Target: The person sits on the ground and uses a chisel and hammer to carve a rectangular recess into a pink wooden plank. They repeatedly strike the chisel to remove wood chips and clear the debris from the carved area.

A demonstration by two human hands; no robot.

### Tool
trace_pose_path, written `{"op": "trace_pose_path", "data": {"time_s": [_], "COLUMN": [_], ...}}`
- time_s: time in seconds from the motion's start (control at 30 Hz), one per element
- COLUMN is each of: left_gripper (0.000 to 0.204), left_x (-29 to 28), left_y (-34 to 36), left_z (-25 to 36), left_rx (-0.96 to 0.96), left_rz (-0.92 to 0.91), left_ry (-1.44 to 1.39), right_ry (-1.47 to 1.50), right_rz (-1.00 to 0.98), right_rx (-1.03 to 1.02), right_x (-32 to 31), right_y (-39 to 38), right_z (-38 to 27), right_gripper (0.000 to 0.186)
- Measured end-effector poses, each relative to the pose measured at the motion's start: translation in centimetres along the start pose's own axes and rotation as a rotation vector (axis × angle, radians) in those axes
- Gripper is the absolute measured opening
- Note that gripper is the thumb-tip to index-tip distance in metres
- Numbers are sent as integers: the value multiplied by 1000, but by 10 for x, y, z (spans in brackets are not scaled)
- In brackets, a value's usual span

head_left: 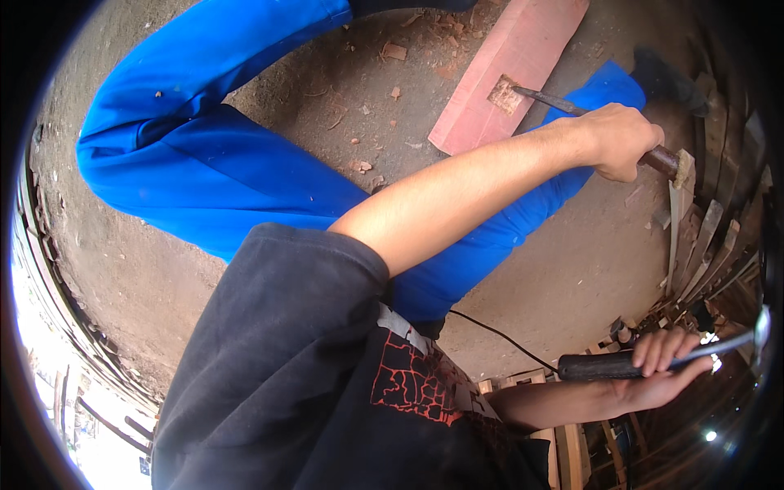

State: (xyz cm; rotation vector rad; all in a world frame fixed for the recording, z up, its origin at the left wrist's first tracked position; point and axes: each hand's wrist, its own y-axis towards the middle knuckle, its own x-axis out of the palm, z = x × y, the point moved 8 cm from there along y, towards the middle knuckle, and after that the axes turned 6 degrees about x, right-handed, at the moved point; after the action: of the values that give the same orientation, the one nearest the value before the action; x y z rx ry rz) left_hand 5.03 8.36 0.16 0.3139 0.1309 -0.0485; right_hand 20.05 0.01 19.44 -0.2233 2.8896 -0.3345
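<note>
A long pinkish wooden block (464,124) lies on the floor at upper centre, with a roughly square, rough-cut recess (500,97) in it. A metal chisel (547,99) slants into the recess. My left hand (622,140) is closed round its dark wooden handle (663,162), which has a frayed top. At lower right my right hand (660,369) has its fingers curled on the hammer (593,367), near where the black grip meets the metal shaft; the hammer's head sits at the right rim, away from the chisel.
My blue-trousered legs (131,155) are spread on the concrete floor (122,286) round the block. Wood chips (394,51) are scattered nearby. Boards and offcuts (706,229) line the right side. A black cable (498,331) runs across the floor beside my leg.
</note>
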Motion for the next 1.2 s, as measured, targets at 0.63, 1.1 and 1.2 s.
{"op": "trace_pose_path", "data": {"time_s": [0.63, 1.1, 1.2], "left_gripper": [43, 42, 23], "left_x": [19, -131, -121], "left_y": [62, 17, 21], "left_z": [-46, -79, -53], "left_rx": [200, -97, -16], "left_rz": [-121, 331, 345], "left_ry": [59, -884, -849], "right_ry": [140, 147, 210], "right_rz": [280, 101, 73], "right_rx": [564, 659, 703], "right_x": [-7, 17, 16], "right_y": [-15, -27, -22], "right_z": [160, 293, 300], "right_gripper": [57, 51, 51]}}
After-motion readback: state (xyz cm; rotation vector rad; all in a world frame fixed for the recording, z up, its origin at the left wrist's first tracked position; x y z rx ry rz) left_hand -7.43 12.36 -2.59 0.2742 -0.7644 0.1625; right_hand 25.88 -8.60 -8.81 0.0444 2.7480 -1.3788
